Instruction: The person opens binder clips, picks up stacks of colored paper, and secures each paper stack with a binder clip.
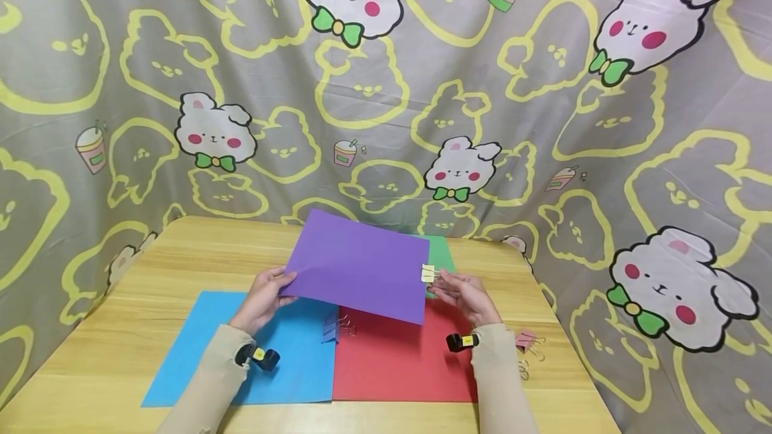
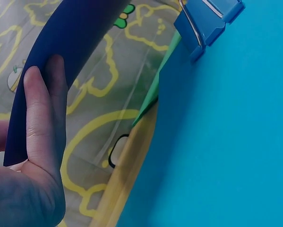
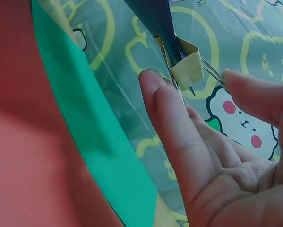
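A purple sheet (image 1: 358,265) is held up above the table. My left hand (image 1: 282,282) grips its left edge; in the left wrist view the thumb (image 2: 37,109) lies along the curved edge of the purple sheet (image 2: 70,42). A pale yellow binder clip (image 1: 428,274) sits on the sheet's right edge. My right hand (image 1: 443,280) pinches its wire handles; the right wrist view shows the clip (image 3: 188,66) clamped on the paper, with the right hand (image 3: 193,87) around it, thumb on a handle and fingers behind.
On the wooden table (image 1: 151,266) lie a blue sheet (image 1: 289,360), a red sheet (image 1: 392,360) and a green sheet (image 1: 443,253). A blue binder clip (image 1: 334,328) lies where blue meets red. Pink clips (image 1: 526,340) lie at the right. A patterned cloth hangs behind.
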Motion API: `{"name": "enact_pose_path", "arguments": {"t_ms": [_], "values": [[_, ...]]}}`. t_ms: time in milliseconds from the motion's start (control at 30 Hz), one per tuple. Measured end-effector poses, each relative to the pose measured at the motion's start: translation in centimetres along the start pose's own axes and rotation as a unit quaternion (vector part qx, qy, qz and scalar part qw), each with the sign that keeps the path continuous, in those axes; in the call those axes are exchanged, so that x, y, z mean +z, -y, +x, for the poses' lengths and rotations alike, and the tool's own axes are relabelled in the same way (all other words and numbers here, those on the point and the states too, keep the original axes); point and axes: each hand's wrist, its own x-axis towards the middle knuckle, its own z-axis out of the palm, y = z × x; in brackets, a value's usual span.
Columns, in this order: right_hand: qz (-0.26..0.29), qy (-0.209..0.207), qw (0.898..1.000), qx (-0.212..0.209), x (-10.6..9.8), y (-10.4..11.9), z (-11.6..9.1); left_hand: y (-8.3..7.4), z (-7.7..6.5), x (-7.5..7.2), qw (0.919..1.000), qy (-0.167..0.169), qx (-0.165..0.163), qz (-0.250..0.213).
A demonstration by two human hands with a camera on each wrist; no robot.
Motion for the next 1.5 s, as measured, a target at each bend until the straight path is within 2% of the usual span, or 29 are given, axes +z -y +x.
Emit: {"name": "enact_pose_path", "arguments": {"t_ms": [300, 1233, 1500], "values": [[-0.01, -0.005, 1.0, 0.003, 0.3, -0.2, 0.2, 0.5, 0.2, 0.0, 1.0, 0.004, 0.002, 0.007], [-0.023, -0.038, 0.999, 0.007, 0.9, -0.3, 0.4, 0.5, 0.1, 0.5, 0.9999, 0.013, 0.002, -0.009], [-0.025, -0.047, 0.999, 0.007, 1.2, -0.2, 0.3, 0.5, 0.3, 0.4, 1.0, 0.004, -0.005, -0.002]]}}
